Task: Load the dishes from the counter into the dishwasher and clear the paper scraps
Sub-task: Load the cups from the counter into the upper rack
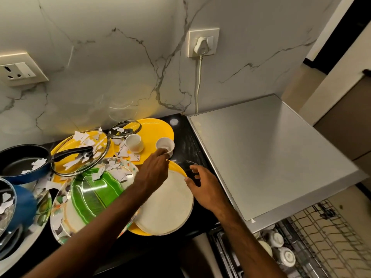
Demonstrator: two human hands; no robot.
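Note:
My left hand [155, 167] reaches across the counter and grips the near side of a small white cup [165, 145] standing upright. A second white cup [134, 143] lies tilted on a yellow plate [158, 127] just left of it. My right hand [202, 183] hovers open over the black counter, beside the rim of a white plate [166, 207]. Torn paper scraps [88, 145] litter the glass lids, plates and pan. The dishwasher rack [301, 243] is pulled out at lower right with white cups [287, 255] in it.
A black frying pan [22, 161] and a blue pot [24, 205] sit at far left. A large glass lid [80, 153] and a small one [125, 128] rest on yellow plates. A green patterned plate [90, 195] lies near me. The dishwasher's grey top [271, 153] fills the right.

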